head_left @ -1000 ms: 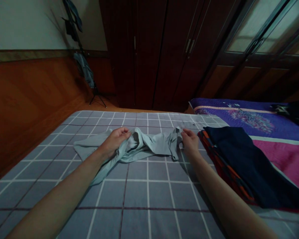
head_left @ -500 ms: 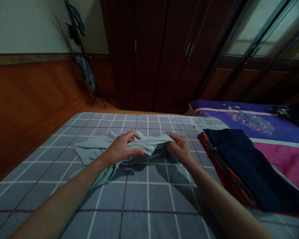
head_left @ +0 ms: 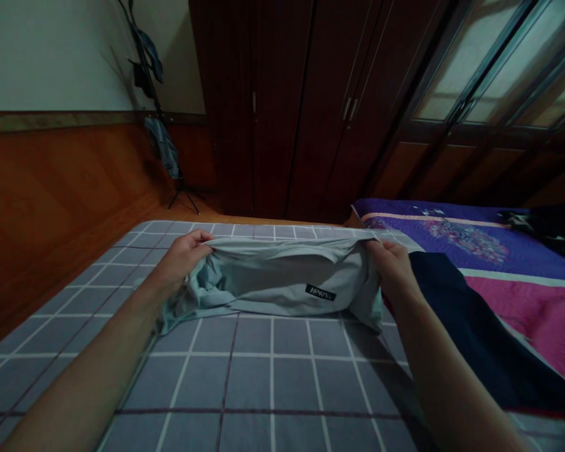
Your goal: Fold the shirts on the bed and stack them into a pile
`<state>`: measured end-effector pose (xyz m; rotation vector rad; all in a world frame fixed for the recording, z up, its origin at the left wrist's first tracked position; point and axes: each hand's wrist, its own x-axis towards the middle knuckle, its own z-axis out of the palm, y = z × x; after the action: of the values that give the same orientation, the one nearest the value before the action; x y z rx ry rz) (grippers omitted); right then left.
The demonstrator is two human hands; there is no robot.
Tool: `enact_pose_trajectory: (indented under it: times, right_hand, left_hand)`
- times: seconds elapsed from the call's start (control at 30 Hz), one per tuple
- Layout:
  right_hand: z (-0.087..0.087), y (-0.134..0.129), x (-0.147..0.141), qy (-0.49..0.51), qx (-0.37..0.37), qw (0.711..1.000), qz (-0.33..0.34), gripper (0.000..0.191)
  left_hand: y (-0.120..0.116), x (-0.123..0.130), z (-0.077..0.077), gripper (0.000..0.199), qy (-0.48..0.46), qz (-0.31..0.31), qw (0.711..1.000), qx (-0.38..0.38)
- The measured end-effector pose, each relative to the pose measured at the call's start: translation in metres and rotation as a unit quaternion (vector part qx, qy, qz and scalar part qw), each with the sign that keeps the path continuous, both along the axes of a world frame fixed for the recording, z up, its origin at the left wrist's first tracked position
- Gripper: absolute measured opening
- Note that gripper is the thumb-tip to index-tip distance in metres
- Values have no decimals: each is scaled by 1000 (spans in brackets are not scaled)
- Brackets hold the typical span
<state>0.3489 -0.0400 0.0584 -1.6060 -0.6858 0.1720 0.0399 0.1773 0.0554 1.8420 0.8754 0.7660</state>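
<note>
A pale grey-green garment (head_left: 273, 279) is stretched sideways between my hands, just above the checked bed. It carries a black label with white lettering on its lower right part; its exact kind is not clear. My left hand (head_left: 183, 257) pinches the upper left edge, where the cloth bunches and hangs in folds. On the other side my right hand (head_left: 393, 263) is closed on the upper right corner. The lower edge of the cloth rests on or hangs close to the grey checked sheet (head_left: 254, 370).
Folded dark navy clothing (head_left: 480, 339) lies on the right, partly behind my right forearm. Beyond it is a purple and pink bedspread (head_left: 522, 295). A dark wooden wardrobe (head_left: 282, 113) stands at the back. A coat stand (head_left: 155, 100) with hanging items is at the back left.
My hands have moved apart, left hand leftward and right hand rightward. The bunched garment is now spread wide and its black label shows. My left fingers have closed on the cloth.
</note>
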Motion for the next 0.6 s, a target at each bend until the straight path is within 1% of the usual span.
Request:
enact_pose_trajectory:
  times: [0.03, 0.07, 0.1, 0.13, 0.17, 0.2, 0.23, 0.3, 0.33, 0.37, 0.4, 0.43, 0.47, 0.53, 0.57, 0.6]
  right_hand:
    - [-4, 2, 1, -15, -27, 999, 5, 12]
    - [-7, 5, -2, -26, -49, 998, 9, 11]
    - [-8, 8, -9, -44, -66, 997, 19, 18]
    - [-9, 11, -19, -72, -78, 994, 40, 29]
    - [-9, 13, -33, -109, -83, 988, 76, 40]
    - [-9, 14, -49, -152, -84, 977, 125, 50]
    - [-8, 15, -67, -198, -81, 959, 189, 59]
    - [-9, 16, -102, -246, -68, 919, 301, 72]
    - [-11, 16, -116, -247, -63, 904, 344, 71]
    - [-14, 16, -128, -228, -65, 894, 380, 63]
    - [-16, 18, -136, -181, -74, 892, 407, 47]
    - [-19, 19, -141, -114, -86, 895, 423, 28]
    - [-21, 22, -143, -38, -98, 899, 426, 20]
    - [-21, 29, -138, 89, -104, 908, 396, 33]
    - [-17, 34, -134, 124, -96, 915, 371, 37]
    - [-12, 38, -129, 137, -85, 923, 350, 38]
  left_hand:
    - [-5, 1, 1, 24, -31, -32, 996, -83]
    - [-12, 3, 1, 25, -52, -62, 986, -148]
    - [-20, 6, 1, 25, -63, -91, 976, -189]
    - [-28, 10, 1, 23, -68, -117, 968, -209]
    - [-37, 13, 1, 22, -68, -140, 965, -213]
    - [-46, 16, 2, 20, -61, -163, 963, -207]
    - [-55, 19, 2, 19, -48, -191, 962, -188]
    - [-69, 23, 3, 20, -21, -250, 960, -122]
    - [-74, 24, 3, 22, -7, -273, 959, -76]
    - [-78, 24, 3, 24, 11, -283, 959, -23]
    - [-80, 24, 3, 25, 33, -278, 959, 36]
    - [-81, 24, 4, 24, 55, -249, 962, 100]
    - [-81, 23, 4, 22, 72, -203, 962, 165]
    - [-81, 21, 5, 13, 72, -90, 952, 283]
    - [-82, 19, 6, 11, 51, -45, 944, 323]
    - [-84, 18, 7, 11, 24, -15, 939, 343]
